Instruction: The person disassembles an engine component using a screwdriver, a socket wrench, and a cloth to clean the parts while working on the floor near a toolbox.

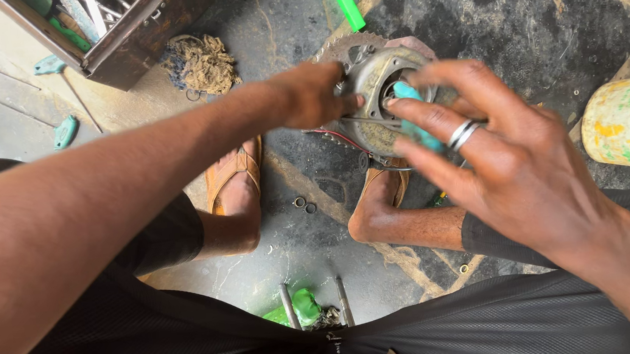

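hands (416,115) gripping hub (376,96), turquoise tool (418,126)

I see no labels, signs or screens; only a crumpled green plastic bag (305,305) on the floor near my knees.

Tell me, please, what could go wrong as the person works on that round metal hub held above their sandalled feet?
The left hand grips the round metal hub by its rim only, right above a sandalled foot; a slip might drop it on bare toes. The right hand presses a turquoise tool into the centre, near the sprocket teeth, which may nick fingers. The small rings loose on the floor could easily get lost.
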